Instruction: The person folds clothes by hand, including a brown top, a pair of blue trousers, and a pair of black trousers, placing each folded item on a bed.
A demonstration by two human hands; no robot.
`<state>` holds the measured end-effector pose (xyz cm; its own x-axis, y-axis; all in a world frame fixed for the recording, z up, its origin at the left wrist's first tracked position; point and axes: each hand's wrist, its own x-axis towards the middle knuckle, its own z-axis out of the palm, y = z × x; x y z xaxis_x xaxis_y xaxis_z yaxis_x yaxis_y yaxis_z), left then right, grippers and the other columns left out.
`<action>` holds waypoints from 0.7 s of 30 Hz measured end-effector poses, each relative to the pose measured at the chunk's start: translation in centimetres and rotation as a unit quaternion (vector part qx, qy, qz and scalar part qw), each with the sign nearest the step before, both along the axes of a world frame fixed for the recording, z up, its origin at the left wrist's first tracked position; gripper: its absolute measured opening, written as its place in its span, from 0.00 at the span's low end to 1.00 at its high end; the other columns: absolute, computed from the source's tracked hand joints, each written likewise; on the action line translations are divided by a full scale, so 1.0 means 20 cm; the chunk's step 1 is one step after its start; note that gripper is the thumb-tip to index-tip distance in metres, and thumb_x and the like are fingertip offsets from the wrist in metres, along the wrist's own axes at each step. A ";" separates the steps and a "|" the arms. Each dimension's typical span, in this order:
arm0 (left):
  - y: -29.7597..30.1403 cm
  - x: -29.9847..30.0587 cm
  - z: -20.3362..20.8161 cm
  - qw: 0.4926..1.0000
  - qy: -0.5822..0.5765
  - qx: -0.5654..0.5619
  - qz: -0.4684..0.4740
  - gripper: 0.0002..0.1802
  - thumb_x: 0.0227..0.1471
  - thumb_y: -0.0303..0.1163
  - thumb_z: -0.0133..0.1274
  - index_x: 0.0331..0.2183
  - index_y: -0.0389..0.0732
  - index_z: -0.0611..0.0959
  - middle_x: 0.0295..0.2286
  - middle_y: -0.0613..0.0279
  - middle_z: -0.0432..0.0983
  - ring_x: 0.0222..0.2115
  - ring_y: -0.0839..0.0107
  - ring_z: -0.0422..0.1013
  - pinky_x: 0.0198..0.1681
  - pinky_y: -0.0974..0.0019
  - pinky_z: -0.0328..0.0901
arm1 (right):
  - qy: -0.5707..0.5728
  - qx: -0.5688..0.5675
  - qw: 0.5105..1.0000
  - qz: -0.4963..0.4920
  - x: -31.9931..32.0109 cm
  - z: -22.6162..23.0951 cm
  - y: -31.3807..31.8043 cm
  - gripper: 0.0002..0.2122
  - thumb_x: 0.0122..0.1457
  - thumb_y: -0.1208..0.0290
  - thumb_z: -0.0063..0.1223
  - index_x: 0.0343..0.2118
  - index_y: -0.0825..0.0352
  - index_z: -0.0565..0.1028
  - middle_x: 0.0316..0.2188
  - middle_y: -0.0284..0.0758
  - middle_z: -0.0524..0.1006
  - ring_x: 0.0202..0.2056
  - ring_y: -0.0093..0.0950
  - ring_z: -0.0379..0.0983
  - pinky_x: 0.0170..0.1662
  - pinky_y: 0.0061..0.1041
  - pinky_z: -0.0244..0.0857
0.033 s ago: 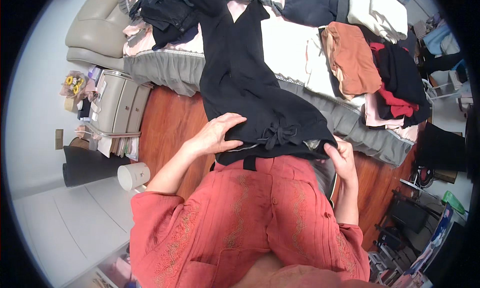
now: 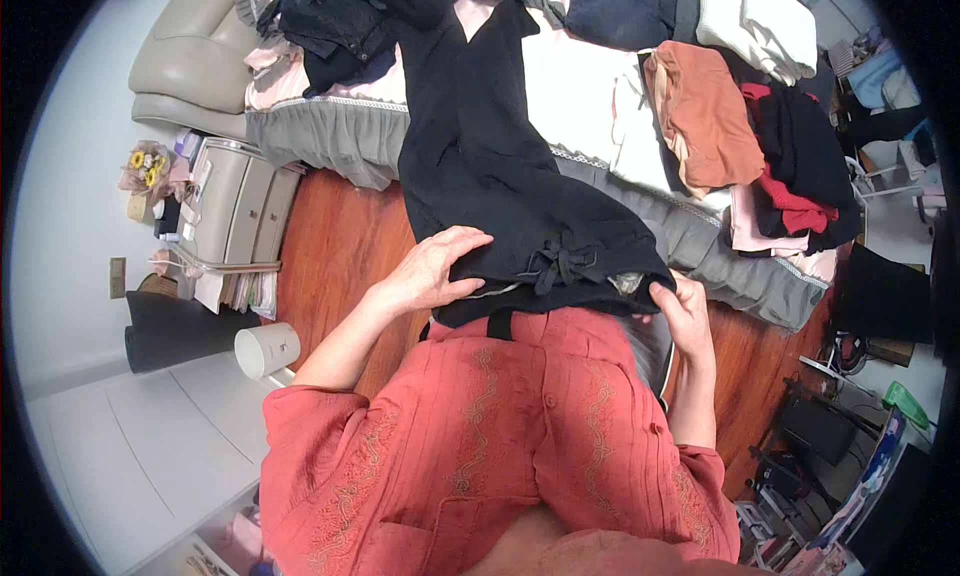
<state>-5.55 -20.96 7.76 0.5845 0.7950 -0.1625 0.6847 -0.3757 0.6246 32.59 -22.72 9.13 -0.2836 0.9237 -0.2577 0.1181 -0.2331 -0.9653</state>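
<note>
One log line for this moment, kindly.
left hand: open at waist of black trousers | right hand: pinching waist edge | trouser legs: reaching bed

Room over wooden floor (image 2: 335,231) beside my left fingers (image 2: 462,239); black garment (image 2: 490,191) and bed (image 2: 565,91) ahead, hidden underside perhaps tight.

Most fingers of the right hand (image 2: 685,314) are hidden behind the black trousers (image 2: 480,176); the pale patch (image 2: 627,283) inside the waistband is too small to make out. The top edge cuts off the dark clothes (image 2: 335,31), the bottom edge the red shirt (image 2: 420,456).
</note>
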 end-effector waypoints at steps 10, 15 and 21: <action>-0.25 -0.14 -0.14 0.976 0.116 -0.138 0.122 0.40 0.41 0.26 0.57 0.58 0.41 0.64 0.56 0.47 0.61 0.57 0.51 0.59 0.59 0.57 0.57 | -0.391 0.022 0.907 0.153 -0.02 -0.32 0.11 0.12 0.51 0.69 0.52 0.28 0.77 0.74 0.29 0.55 0.74 0.35 0.53 0.72 0.36 0.43 0.64; -0.29 -0.15 -0.16 0.990 0.061 -0.073 0.108 0.37 0.40 0.17 0.51 0.56 0.39 0.67 0.55 0.48 0.63 0.58 0.52 0.59 0.60 0.58 0.57 | -0.313 0.115 0.933 0.132 -0.09 -0.46 0.13 0.24 0.50 0.74 0.50 0.54 0.67 0.67 0.45 0.51 0.74 0.48 0.47 0.69 0.53 0.38 0.62; -0.20 -0.19 -0.10 0.993 -0.030 -0.084 0.078 0.24 0.37 0.16 0.44 0.42 0.35 0.78 0.38 0.44 0.76 0.43 0.48 0.71 0.48 0.55 0.65 | -0.298 0.180 0.930 0.121 -0.12 -0.54 0.15 0.26 0.49 0.82 0.42 0.55 0.69 0.66 0.48 0.50 0.73 0.54 0.44 0.67 0.58 0.32 0.58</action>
